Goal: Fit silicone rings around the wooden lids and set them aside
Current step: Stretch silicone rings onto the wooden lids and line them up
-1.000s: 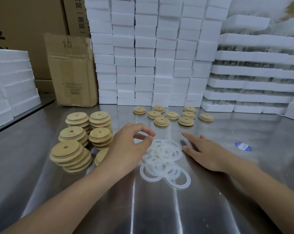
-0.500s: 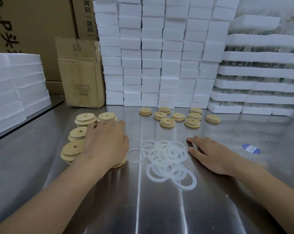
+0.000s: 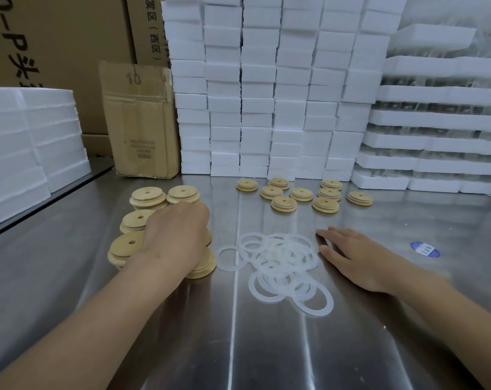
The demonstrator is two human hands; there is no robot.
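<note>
- Since a second ago the left hand (image 3: 179, 235) has crossed from the silicone rings (image 3: 283, 263) to the stacks of plain wooden lids (image 3: 138, 220) toward the left edge of the steel table (image 3: 267, 347). One ring (image 3: 231, 258) now lies at the left side of the pile.
- Knuckles up, the left hand's fingers bend down over the stacks. Their tips are hidden, so I cannot tell whether they grip a lid.
- The right hand (image 3: 359, 257) has stayed flat on the surface, fingers straight, holding nothing, touching the right side of the ring pile.
- Four stack tops show clearly; others are under the hand.
- Nine ringed lids (image 3: 301, 194) lie singly near the far edge.
- The rings overlap too much to count.
- A cardboard box (image 3: 143, 122) reads "10"; the carton (image 3: 55, 52) behind it reads "0-P". The blue sticker (image 3: 424, 249) is unreadable.
</note>
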